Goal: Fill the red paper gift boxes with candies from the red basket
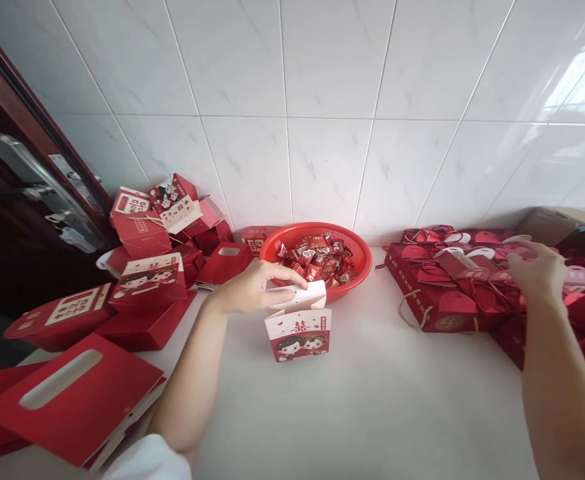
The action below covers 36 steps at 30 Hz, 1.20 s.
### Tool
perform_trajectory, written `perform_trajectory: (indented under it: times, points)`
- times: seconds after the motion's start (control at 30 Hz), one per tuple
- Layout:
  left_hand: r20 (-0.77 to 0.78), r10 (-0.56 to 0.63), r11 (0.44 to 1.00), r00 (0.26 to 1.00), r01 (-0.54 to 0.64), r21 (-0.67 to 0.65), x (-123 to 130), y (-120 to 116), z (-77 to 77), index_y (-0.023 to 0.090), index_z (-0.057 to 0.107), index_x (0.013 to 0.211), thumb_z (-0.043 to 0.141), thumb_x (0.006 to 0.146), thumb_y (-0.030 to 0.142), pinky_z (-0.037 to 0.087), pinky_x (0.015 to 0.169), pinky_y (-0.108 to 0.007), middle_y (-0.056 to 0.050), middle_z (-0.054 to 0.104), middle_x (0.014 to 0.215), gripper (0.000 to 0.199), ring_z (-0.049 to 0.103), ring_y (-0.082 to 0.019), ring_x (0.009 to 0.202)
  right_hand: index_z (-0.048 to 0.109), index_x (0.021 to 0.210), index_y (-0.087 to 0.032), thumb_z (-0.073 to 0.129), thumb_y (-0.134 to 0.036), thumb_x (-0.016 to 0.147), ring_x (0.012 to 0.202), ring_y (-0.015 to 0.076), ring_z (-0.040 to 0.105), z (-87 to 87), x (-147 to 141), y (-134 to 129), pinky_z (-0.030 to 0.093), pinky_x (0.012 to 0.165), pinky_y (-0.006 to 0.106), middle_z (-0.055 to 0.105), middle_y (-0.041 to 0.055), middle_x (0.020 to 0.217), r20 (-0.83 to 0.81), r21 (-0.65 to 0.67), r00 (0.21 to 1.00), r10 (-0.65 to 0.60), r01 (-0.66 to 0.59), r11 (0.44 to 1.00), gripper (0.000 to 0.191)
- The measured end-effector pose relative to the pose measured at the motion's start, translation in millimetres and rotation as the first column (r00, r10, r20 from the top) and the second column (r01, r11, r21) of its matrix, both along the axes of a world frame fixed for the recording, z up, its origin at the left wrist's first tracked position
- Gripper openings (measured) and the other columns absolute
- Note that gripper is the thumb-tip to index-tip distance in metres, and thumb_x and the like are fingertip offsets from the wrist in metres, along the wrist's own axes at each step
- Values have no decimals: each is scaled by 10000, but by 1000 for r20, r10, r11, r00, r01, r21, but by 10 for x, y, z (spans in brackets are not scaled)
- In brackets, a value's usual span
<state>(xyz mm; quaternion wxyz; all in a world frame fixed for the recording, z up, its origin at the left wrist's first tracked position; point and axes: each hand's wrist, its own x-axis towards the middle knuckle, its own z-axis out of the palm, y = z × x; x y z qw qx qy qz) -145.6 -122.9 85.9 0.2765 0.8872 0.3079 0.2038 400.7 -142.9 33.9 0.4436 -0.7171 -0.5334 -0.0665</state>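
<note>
A small red and cream gift box [301, 337] with two cartoon faces on its front stands upright on the table, its top flaps open. My left hand [252, 287] pinches its rear flap between thumb and fingers. To the right, my right hand [540, 270] is over small red favour boxes [472, 267] packed in a larger red box [425, 317], fingers apart and bent downward. Whether its fingertips touch one is hard to see. Behind the gift box sits a red plastic basket [357, 283] with wrapped candies [322, 257] in it.
Red cartons are piled at the left, among them a printed box [147, 283] and a folded red bag-shaped carton [77, 397] near the front. A door handle [37, 180] is beyond them. A cardboard box [547, 230] stands at the right, against the tiled wall [332, 160].
</note>
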Motion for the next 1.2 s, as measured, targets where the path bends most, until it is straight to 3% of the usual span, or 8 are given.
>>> perform_trajectory:
  times: [0.07,0.17,0.3,0.4,0.57,0.77,0.97,1.2]
  points:
    - [0,23,999,1000,-23,-26,39,33,-31,204,762,1088,624,891,318,524,870,-271,-36,783,1074,266,715,-196,967,594,740,-282,592,-303,730,1077,459,630,42,-123,18,436,933,662,538,93,623,-89,49,958,-272,277,960,23]
    - [-1,2,998,1000,-2,-66,119,65,-88,203,759,1103,629,899,304,516,903,-278,-37,781,1098,262,714,-198,995,644,788,-233,595,-266,693,1008,402,675,125,-594,122,459,976,630,628,100,704,-181,67,948,-261,276,959,113]
    - [-5,-65,990,998,64,-122,226,96,-182,206,759,1123,626,915,278,509,916,-269,-41,780,1123,257,713,-199,1038,725,896,-209,587,-341,759,775,255,720,145,-1355,372,583,771,420,728,67,783,-202,38,969,140,-135,990,235]
    - [-6,-87,984,996,85,-159,264,113,-237,213,761,1135,629,928,287,504,919,-256,-38,780,1131,256,714,-193,1041,743,903,-182,578,-298,787,749,216,722,112,-1871,570,581,757,346,762,62,816,-141,19,861,489,-491,871,232]
    - [74,-130,965,989,143,-218,249,111,-235,214,768,1147,645,935,348,520,923,-271,-63,770,1157,279,707,-206,1058,769,906,-194,567,-225,849,792,210,714,40,-2478,811,559,799,327,783,56,911,-29,-123,758,652,-650,750,212]
    - [199,-138,939,970,192,-284,170,120,-191,218,760,1152,697,893,337,522,991,-346,-93,739,1230,292,672,-237,1158,765,936,-201,526,-146,859,825,217,699,-164,-2678,957,525,777,312,771,56,947,-13,-254,807,590,-573,779,258]
    - [282,61,936,957,43,-349,35,386,-280,169,712,1192,691,874,377,548,966,-396,-118,753,1170,380,697,-246,1107,750,889,-204,577,-156,858,796,201,690,-291,-2683,1011,495,728,277,762,46,892,-13,-373,793,609,-569,733,182]
    - [-218,243,946,945,-281,-163,79,1058,-398,178,733,1164,692,810,453,529,875,-336,-114,756,1149,451,705,-268,1023,743,937,-206,594,-195,883,885,230,690,-315,-2701,1026,467,742,282,761,69,986,16,-468,796,605,-529,708,159]
